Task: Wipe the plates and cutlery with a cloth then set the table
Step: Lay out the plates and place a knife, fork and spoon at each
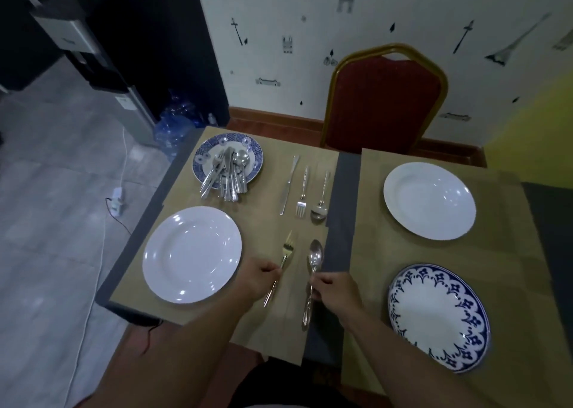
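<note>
- Left hand: fingers curled, pinching the handle of a fork, tines pointing away, just right of the near white plate.
- Right hand: fingers gripping the handle of a spoon, which lies beside the fork with a bare strip of worktop between them.
- Farther on: knife, far fork and far spoon, side by side and apart.
- Far left corner: patterned plate holding a cutlery heap, handles overhanging its near rim.
- Right side: far white plate, and a blue-rimmed plate close to the near edge.
</note>
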`<control>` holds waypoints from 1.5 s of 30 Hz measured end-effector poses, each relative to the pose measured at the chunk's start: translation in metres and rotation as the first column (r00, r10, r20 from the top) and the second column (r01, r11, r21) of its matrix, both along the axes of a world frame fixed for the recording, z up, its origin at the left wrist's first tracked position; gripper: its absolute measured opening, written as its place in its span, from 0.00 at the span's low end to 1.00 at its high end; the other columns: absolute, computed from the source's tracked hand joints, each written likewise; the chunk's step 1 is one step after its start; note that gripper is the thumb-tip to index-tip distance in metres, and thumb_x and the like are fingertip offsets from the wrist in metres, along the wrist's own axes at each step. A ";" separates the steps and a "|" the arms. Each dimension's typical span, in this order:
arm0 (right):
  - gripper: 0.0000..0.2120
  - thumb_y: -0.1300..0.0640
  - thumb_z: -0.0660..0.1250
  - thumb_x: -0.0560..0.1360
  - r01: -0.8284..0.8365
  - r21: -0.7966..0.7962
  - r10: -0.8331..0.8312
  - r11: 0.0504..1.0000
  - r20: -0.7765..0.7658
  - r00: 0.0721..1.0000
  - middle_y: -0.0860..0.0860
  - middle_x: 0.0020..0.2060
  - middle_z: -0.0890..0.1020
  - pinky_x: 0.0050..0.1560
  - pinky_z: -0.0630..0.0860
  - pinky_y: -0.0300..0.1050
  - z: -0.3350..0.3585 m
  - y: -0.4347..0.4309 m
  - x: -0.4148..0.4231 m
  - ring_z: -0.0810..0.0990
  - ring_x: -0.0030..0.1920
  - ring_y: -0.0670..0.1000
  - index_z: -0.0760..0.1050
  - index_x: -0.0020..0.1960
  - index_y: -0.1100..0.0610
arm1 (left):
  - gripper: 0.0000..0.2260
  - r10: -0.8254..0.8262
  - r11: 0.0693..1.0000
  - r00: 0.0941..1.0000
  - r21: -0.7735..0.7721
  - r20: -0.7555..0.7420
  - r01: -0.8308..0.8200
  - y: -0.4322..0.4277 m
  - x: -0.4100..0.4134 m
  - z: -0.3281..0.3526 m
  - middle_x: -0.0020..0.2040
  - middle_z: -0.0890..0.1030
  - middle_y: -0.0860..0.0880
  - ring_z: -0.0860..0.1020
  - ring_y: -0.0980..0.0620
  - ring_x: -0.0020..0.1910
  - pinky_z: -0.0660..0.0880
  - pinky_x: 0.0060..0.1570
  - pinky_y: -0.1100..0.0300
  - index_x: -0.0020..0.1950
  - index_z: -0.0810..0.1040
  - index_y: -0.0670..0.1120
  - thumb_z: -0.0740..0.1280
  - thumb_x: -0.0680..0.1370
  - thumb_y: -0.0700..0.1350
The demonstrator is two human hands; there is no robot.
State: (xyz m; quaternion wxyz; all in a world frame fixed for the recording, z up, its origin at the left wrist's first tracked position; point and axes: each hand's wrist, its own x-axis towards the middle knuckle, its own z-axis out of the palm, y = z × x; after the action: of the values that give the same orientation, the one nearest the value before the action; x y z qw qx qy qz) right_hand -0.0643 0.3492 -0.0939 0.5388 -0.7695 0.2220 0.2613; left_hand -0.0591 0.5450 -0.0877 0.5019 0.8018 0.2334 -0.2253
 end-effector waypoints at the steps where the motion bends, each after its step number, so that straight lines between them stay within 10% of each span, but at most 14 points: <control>1: 0.14 0.60 0.75 0.78 0.003 0.006 -0.003 1.000 -0.008 1.000 0.51 0.36 0.88 0.54 0.85 0.56 -0.002 -0.001 -0.006 0.88 0.41 0.53 0.86 0.36 0.45 | 0.15 0.003 1.000 1.000 -0.007 -0.012 -0.003 -0.002 -0.006 -0.004 0.27 0.73 0.54 0.70 0.55 0.32 0.68 0.37 0.62 0.30 0.80 0.47 0.71 0.77 0.39; 11: 0.01 0.63 0.77 0.76 0.021 -0.016 -0.022 1.000 -0.028 0.999 0.56 0.35 0.87 0.34 0.76 0.35 -0.012 -0.005 -0.035 0.81 0.30 0.46 0.88 0.46 0.61 | 0.06 -0.083 0.992 0.995 0.093 -0.057 0.088 -0.015 -0.036 -0.021 0.30 0.79 0.55 0.75 0.57 0.34 0.72 0.40 0.63 0.38 0.85 0.50 0.75 0.75 0.43; 26: 0.07 0.57 0.81 0.71 -0.124 -0.207 0.149 0.971 0.114 0.982 0.48 0.36 0.85 0.42 0.80 0.43 -0.020 -0.005 -0.034 0.82 0.36 0.45 0.83 0.44 0.54 | 0.12 -0.289 0.921 0.955 0.293 0.062 0.259 -0.013 -0.031 -0.019 0.38 0.74 0.54 0.75 0.50 0.39 0.70 0.39 0.57 0.47 0.74 0.50 0.76 0.72 0.47; 33: 0.44 0.42 0.77 0.73 -0.510 -0.439 0.635 0.740 0.206 0.744 0.45 0.75 0.64 0.70 0.69 0.43 -0.006 -0.025 -0.019 0.67 0.71 0.48 0.60 0.82 0.50 | 0.48 -0.776 0.527 0.630 0.563 0.014 0.637 0.005 -0.014 -0.012 0.82 0.54 0.50 0.58 0.46 0.78 0.61 0.75 0.52 0.83 0.49 0.52 0.74 0.72 0.62; 39: 0.53 0.30 0.68 0.75 -0.710 -0.598 0.881 0.372 -0.013 0.472 0.43 0.83 0.35 0.76 0.61 0.54 -0.008 -0.031 -0.012 0.54 0.78 0.56 0.39 0.85 0.45 | 0.57 -0.871 0.253 0.452 0.612 -0.193 0.749 0.010 -0.012 -0.009 0.82 0.36 0.49 0.38 0.45 0.81 0.47 0.78 0.47 0.81 0.33 0.51 0.72 0.71 0.66; 45: 0.52 0.29 0.66 0.76 -0.730 -0.598 0.881 0.330 -0.082 0.466 0.42 0.83 0.32 0.77 0.55 0.58 -0.012 -0.028 -0.013 0.48 0.81 0.59 0.39 0.85 0.47 | 0.57 -0.865 0.232 0.446 0.603 -0.231 0.763 0.013 -0.012 -0.024 0.82 0.35 0.47 0.35 0.44 0.80 0.45 0.79 0.45 0.80 0.30 0.51 0.72 0.71 0.65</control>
State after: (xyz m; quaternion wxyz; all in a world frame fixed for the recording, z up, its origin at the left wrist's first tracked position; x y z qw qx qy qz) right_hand -0.0769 0.3211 -0.1056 0.1080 -0.9213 -0.2000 0.3154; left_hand -0.0709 0.5582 -0.1120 0.0234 0.9334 -0.1979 -0.2983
